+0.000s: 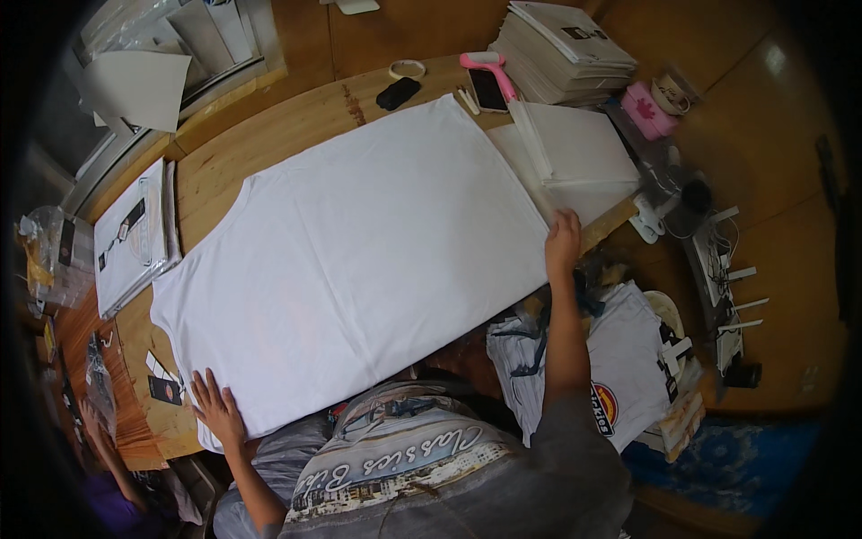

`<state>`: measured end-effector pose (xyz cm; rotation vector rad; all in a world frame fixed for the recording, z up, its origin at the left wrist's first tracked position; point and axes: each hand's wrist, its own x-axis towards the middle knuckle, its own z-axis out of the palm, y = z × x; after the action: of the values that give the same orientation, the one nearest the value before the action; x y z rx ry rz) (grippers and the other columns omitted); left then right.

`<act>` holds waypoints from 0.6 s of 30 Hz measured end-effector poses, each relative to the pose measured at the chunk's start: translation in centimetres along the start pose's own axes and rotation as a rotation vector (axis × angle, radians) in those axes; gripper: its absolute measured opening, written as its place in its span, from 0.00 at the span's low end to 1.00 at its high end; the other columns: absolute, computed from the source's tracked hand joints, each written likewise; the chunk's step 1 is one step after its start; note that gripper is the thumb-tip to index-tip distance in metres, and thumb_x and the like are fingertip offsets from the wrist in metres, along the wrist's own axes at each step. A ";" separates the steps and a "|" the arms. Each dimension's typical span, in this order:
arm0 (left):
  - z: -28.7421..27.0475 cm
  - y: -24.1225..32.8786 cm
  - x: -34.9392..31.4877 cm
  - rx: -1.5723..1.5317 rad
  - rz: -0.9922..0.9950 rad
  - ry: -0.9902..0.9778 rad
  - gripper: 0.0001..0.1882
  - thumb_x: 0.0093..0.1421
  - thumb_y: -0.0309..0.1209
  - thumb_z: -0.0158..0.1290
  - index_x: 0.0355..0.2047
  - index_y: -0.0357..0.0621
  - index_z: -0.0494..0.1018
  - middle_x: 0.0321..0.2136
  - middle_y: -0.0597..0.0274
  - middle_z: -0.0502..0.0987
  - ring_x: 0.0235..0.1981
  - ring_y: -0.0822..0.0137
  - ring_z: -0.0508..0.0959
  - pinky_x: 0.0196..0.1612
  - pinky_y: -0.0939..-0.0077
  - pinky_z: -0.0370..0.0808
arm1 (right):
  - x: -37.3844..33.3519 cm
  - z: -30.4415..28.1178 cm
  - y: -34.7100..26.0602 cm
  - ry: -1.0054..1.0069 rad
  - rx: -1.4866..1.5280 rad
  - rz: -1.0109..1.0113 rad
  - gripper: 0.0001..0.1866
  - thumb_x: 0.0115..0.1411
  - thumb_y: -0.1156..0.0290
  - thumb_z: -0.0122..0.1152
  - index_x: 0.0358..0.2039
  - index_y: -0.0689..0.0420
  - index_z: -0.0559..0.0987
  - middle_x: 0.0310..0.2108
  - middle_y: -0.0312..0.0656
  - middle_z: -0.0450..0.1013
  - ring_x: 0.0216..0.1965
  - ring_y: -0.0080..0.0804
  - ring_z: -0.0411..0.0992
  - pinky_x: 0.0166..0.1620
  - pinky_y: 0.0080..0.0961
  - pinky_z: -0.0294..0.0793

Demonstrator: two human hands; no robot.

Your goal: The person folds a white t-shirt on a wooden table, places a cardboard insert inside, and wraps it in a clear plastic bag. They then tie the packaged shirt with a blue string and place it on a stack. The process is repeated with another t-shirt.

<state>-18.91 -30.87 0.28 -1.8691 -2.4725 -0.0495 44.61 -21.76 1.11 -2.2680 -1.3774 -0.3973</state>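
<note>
A white T-shirt (359, 260) lies spread over the table, its hem toward the right and its neck end toward the left. My left hand (218, 409) rests flat on the shirt's near left corner, fingers spread. At the near end of the hem, my right hand (563, 241) has its fingers curled round the fabric edge. A black hang tag (164, 390) with white strips lies just left of my left hand. Beyond my right hand is a stack of white sheets (588, 148).
Bagged folded shirts (135, 238) lie at the left. A pink-handled roller (488, 61), a phone (488, 91) and a tape roll (408, 69) sit at the back. More shirts (628, 350) hang low right. Another person's hand (94, 420) shows at lower left.
</note>
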 end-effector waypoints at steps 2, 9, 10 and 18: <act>-0.3 0.3 -0.1 -0.009 -0.005 0.008 0.23 0.57 0.41 0.34 0.54 0.57 0.53 0.57 0.66 0.47 0.58 0.62 0.45 0.54 0.49 0.38 | 3.5 0.7 -1.5 0.057 0.222 -0.008 0.14 0.50 0.74 0.50 0.40 0.59 0.71 0.41 0.47 0.65 0.43 0.43 0.63 0.44 0.31 0.63; -0.4 1.9 -0.3 -0.011 -0.069 0.112 0.25 0.56 0.40 0.37 0.54 0.55 0.52 0.56 0.63 0.49 0.58 0.61 0.44 0.54 0.48 0.38 | 12.0 5.3 -3.8 -0.226 -0.369 0.031 0.34 0.47 0.61 0.55 0.55 0.43 0.52 0.53 0.50 0.50 0.50 0.49 0.54 0.44 0.45 0.61; -0.7 2.5 -0.3 -0.021 -0.056 0.128 0.26 0.55 0.40 0.38 0.55 0.54 0.51 0.56 0.62 0.49 0.58 0.60 0.45 0.54 0.48 0.39 | 12.5 7.3 -2.6 -0.291 -0.423 0.096 0.35 0.47 0.60 0.56 0.55 0.42 0.52 0.53 0.49 0.50 0.51 0.50 0.53 0.44 0.45 0.61; -0.6 8.8 -1.3 -0.153 -0.047 0.334 0.25 0.54 0.36 0.41 0.51 0.42 0.54 0.53 0.54 0.54 0.55 0.54 0.52 0.54 0.54 0.46 | 28.5 3.8 -2.5 0.146 0.323 0.055 0.13 0.49 0.73 0.49 0.37 0.61 0.73 0.38 0.51 0.67 0.40 0.45 0.65 0.43 0.33 0.64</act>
<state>-10.07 -29.73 0.79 -1.6867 -2.3363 -0.5209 55.46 2.78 11.66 -1.9687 -1.2063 -0.2923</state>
